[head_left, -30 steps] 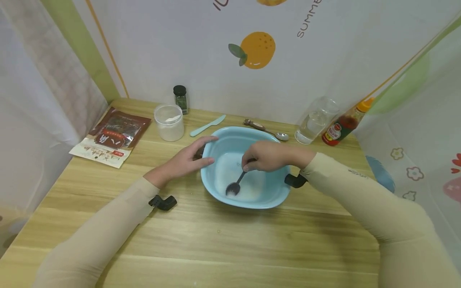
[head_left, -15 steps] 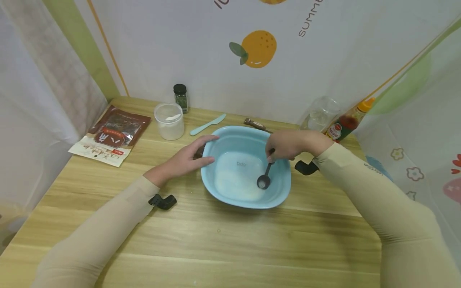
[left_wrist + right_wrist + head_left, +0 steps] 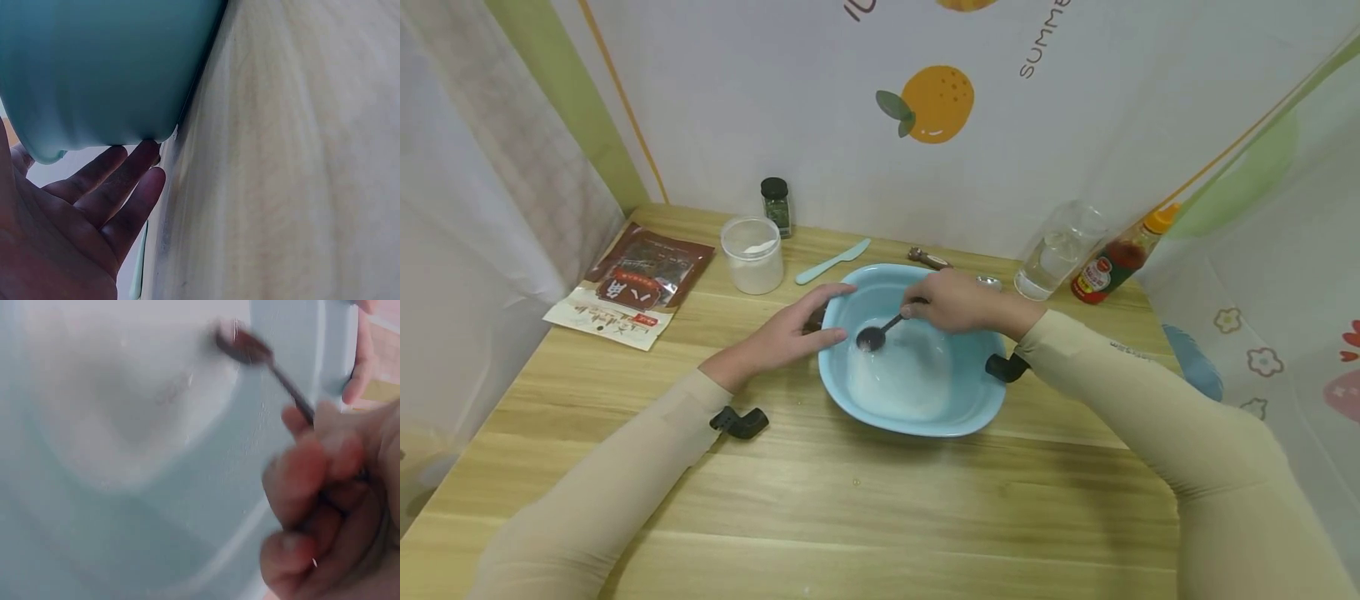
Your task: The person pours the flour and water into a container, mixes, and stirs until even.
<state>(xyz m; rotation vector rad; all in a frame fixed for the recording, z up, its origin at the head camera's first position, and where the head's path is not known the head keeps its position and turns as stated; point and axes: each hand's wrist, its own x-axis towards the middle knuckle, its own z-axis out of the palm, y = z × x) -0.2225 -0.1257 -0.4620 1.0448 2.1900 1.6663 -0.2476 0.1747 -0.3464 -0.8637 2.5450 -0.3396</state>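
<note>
A light blue basin [image 3: 913, 430] holds a shallow layer of whitish, cloudy liquid [image 3: 898, 383]. My right hand [image 3: 951, 302] pinches the handle of a dark spoon [image 3: 871, 338], whose bowl is at the liquid near the basin's left inner side. In the right wrist view the spoon [image 3: 244, 347] is blurred and the fingers curl around its handle. At the basin's left edge, my left hand [image 3: 793, 329] grips the rim, thumb and index finger over it. Its other fingers [image 3: 134, 165] spread against the outer wall in the left wrist view.
Along the back of the wooden table [image 3: 850, 525] stand a jar of white powder [image 3: 754, 262], a black-capped spice jar [image 3: 777, 208], a green knife [image 3: 832, 262], another spoon [image 3: 928, 258], a glass of water [image 3: 1052, 254] and a sauce bottle [image 3: 1120, 258]. A brown packet [image 3: 632, 283] lies left.
The spoon in my right hand swept from the basin's front left to its right side, then to the back left. My left hand has stayed at the rim.
</note>
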